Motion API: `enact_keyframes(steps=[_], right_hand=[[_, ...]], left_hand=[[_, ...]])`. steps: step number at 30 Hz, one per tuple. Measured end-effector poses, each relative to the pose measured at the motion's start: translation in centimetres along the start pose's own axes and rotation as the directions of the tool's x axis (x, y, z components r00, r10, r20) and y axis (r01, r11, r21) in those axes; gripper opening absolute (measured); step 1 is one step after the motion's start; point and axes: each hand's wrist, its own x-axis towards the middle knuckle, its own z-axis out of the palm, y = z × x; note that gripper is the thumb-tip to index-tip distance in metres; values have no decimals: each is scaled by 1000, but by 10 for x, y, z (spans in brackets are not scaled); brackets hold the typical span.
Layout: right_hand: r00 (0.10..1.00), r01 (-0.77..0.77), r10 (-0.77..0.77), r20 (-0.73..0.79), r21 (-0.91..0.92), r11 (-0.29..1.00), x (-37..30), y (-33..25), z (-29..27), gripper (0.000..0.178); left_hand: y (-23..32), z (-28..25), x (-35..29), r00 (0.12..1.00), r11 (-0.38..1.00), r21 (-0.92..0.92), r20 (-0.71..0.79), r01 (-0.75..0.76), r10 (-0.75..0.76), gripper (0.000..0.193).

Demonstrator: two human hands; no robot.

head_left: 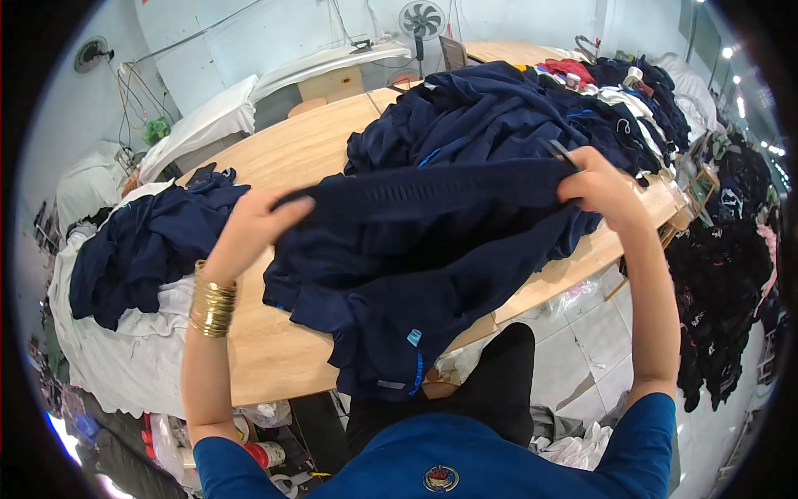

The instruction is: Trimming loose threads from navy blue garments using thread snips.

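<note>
Since there's only the head view to go on, here's what I get from it: a navy garment (374,303) is strung out between the two hands above the worktop (278,366), its ribbed-looking band (449,187) pulled pretty straight and the rest drooping toward the person's lap (499,358). The left hand (270,216) seems to pinch one end of that band, thumb on top. The right hand (603,185) has the other end bunched up, plus a thin dark pointed thing (559,151) poking out, maybe snips.

That pointed bit is my main worry tbh. It's right next to the cloth, so a careless twist could nick or snag it. Also, the lower part hangs past the worktop's near edge, so if the grip slipped, its weight could drag it down. And the navy heap (482,108) just behind is much the same colour, so the two could tangle or get mixed up.

Hard to make out: the left hand is motion-blurred and its fingertips are hidden. Can't tell what the pointed thing really is, as the fist covers most of it. The garment's inside is just dark shadow.
</note>
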Motion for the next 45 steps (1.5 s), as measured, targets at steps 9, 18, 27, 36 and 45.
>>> enact_keyframes(steps=[9,18,27,36,45], right_hand=[[927,315,-321,194,58,947,13,-38,62,27],[901,319,-425,-89,-530,786,31,-4,29,23],[968,22,-30,-251,-36,999,5,12,-30,12],[974,-14,18,-228,19,1000,3,14,-31,13],[980,-35,35,-198,5,999,8,18,-31,17]], left_hand=[[65,69,43,912,944,-170,256,-283,319,34],[52,31,18,998,787,-615,-53,-56,29,20],[22,-4,-19,996,866,-499,-89,-32,-14,20],[24,-3,-24,995,896,-442,-96,-49,7,22],[24,-2,-29,995,894,-446,-101,-42,-3,22]])
